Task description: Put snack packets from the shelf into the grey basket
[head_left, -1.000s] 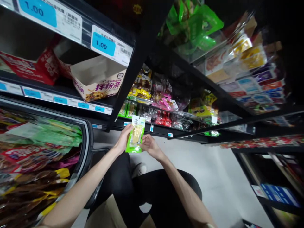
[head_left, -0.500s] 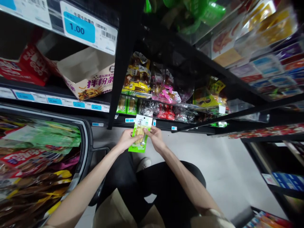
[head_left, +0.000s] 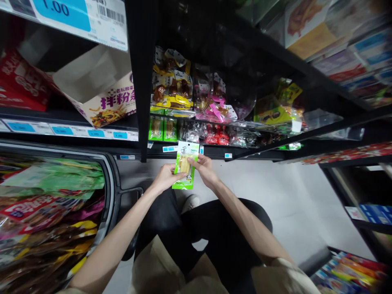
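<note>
A small green snack packet (head_left: 185, 165) with a white top and a yellowish piece showing through its window is held upright in front of the lowest shelf. My left hand (head_left: 165, 178) grips its left edge and lower part. My right hand (head_left: 204, 169) pinches its right edge with fingers closed on it. Similar green packets (head_left: 162, 128) stand on the shelf just above and behind.
Black shelving (head_left: 141, 81) holds an open cardboard box (head_left: 98, 87), yellow and pink snack bags (head_left: 196, 90) and blue price tags (head_left: 67, 8). A grey cart or bin (head_left: 114, 183) full of snack bags sits at left. My dark-trousered knees (head_left: 214, 232) are below, over a pale floor.
Both hands and the packet have risen slightly toward the shelf, and my right hand closed onto the packet's right edge. The view has moved closer to the shelves.
</note>
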The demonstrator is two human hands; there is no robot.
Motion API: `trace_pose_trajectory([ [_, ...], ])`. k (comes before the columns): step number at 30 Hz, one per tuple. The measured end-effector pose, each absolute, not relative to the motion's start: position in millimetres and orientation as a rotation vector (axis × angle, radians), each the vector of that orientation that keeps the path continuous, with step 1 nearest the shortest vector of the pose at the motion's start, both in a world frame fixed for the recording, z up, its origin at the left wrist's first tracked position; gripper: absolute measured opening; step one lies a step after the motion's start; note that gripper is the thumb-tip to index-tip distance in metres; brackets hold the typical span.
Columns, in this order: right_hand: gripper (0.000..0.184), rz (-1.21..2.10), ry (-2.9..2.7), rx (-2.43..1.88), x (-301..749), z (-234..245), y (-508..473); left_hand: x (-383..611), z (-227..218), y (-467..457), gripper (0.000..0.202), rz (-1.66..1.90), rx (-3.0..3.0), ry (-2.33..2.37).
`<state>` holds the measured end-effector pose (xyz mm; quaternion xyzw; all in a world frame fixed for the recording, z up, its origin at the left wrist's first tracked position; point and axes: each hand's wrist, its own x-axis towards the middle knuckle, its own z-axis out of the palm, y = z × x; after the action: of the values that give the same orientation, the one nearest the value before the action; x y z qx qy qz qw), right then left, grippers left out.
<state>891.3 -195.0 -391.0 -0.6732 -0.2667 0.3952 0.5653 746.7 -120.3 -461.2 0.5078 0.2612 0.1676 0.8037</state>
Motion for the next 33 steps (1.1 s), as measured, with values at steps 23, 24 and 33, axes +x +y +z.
trace_pose_trajectory([
  [23, 0.049, 0.91, -0.571, -1.562, 886.1, -395.6, -195.2, 748.9, -451.9, -116.9, 0.049, 0.56, 0.959, 0.6],
  [24, 0.05, 0.899, -0.56, -1.563, 886.3, -396.4, -194.5, 749.0, -451.9, -116.5, 0.048, 0.577, 0.969, 0.614],
  [33, 0.042, 1.037, -0.526, -1.517, 880.9, -391.9, -192.9, 747.5, -454.0, -115.3, 0.034, 0.621, 1.01, 0.659],
])
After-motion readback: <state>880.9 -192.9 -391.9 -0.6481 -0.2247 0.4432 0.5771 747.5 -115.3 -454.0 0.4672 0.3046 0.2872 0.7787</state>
